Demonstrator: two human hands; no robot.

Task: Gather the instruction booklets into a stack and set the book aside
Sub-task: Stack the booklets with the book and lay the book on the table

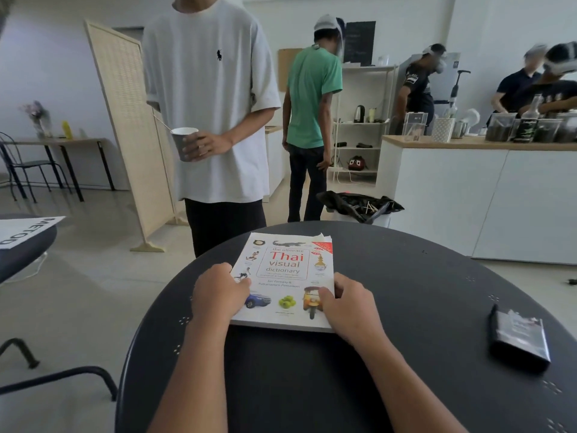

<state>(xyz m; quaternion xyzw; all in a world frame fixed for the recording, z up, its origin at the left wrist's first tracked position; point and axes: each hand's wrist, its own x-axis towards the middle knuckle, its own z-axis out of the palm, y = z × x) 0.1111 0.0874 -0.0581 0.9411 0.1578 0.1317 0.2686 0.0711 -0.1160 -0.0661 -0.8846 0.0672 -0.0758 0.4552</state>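
Observation:
A white book (285,270) titled "Thai visual dictionary" lies flat on the round black table (406,276), near its middle. White paper edges (324,236), apparently booklets, peek out under its far right corner. My left hand (218,295) grips the book's left edge near the front corner, thumb on the cover. On the right edge, my right hand (346,304) holds the book the same way. A white sheet printed "METOD" (22,231) rests on a dark seat at the far left.
A black packet with a pen-like stick (518,335) lies at the table's right. A person in a white shirt holding a cup (206,98) stands just beyond the table. A bin with a black bag (359,206), a white counter (468,195) and other people are behind.

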